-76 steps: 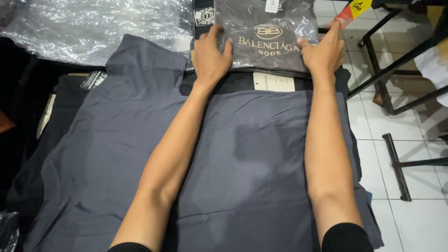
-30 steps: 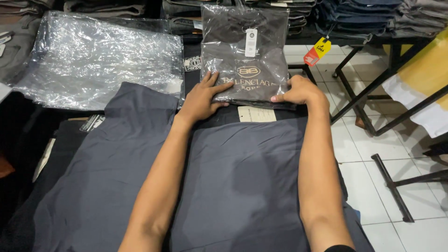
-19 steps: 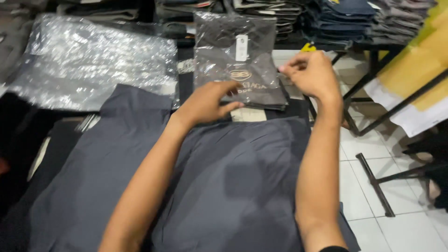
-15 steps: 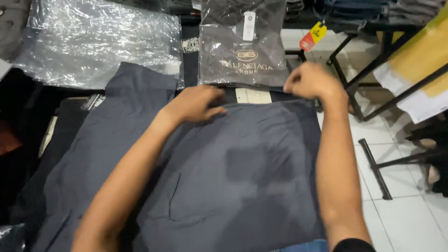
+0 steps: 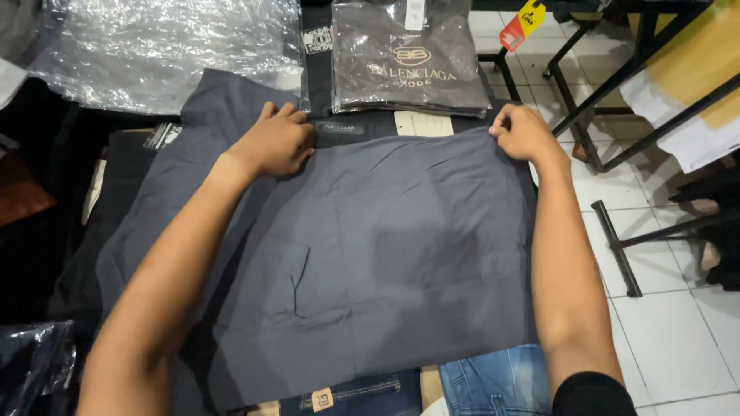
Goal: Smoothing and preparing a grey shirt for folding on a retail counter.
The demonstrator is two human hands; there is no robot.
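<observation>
A dark grey garment (image 5: 385, 254) lies spread flat in front of me, with its near part folded over toward the far side. My left hand (image 5: 276, 142) presses on the folded edge at its upper left corner. My right hand (image 5: 524, 132) pinches the same edge at the upper right corner. Just beyond the fold lies a dark folded shirt in a clear plastic bag (image 5: 407, 65), with a white paper tag (image 5: 423, 123) showing under its near edge.
Crumpled clear plastic wrap (image 5: 162, 46) lies at the far left. Blue jeans (image 5: 493, 385) stick out beneath the garment's near edge. Black metal rack legs (image 5: 617, 239) stand on the white tiled floor at the right, with a red and yellow tag (image 5: 523, 21) beyond.
Both hands let go of the bagged shirt and drew back to the grey garment. Its near part now lies folded over, with my hands at the two far corners.
</observation>
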